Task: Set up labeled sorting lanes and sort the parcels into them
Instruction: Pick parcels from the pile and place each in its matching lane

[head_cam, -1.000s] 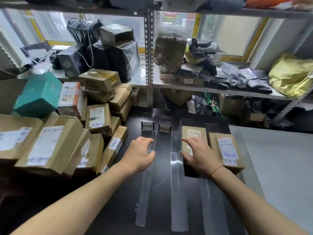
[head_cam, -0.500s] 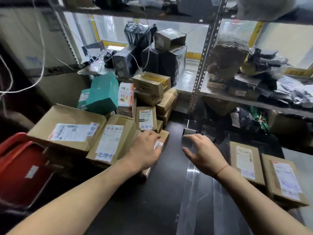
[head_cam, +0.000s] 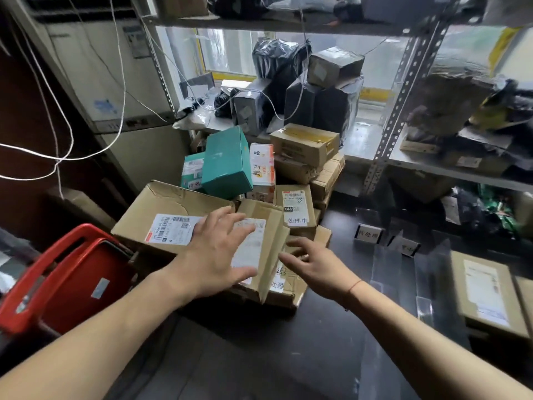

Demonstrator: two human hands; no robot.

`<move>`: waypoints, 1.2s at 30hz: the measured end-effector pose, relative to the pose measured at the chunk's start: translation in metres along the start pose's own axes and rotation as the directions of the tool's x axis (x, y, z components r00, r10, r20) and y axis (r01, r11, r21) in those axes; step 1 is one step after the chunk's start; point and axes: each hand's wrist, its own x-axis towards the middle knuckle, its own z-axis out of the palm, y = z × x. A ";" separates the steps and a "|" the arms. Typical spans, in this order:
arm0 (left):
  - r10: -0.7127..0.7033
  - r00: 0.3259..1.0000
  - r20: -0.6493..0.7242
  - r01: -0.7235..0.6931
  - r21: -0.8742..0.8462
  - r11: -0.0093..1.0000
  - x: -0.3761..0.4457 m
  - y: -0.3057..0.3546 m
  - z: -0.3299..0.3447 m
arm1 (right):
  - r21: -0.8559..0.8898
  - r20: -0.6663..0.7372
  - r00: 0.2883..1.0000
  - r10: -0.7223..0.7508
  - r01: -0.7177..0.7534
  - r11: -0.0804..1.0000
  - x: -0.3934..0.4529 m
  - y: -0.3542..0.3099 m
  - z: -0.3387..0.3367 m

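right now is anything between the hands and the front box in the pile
Nothing visible. The left hand lies spread over the front cardboard box, and the right hand reaches its right edge with open fingers.

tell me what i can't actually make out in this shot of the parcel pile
All in the head view:
- Label on the cardboard box: partly covered by the left hand.
- Box under the right hand: label mostly hidden by the tilted box above.
- Second lane sign: blurred, unreadable.
- Sorted parcel: print too blurred; the parcel beside it is cut by the right edge.
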 end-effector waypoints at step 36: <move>0.043 0.999 0.011 -0.026 -0.640 0.768 0.019 -0.003 -0.005 | 0.532 -0.497 0.867 0.041 0.267 0.804 0.032 -0.046 -0.045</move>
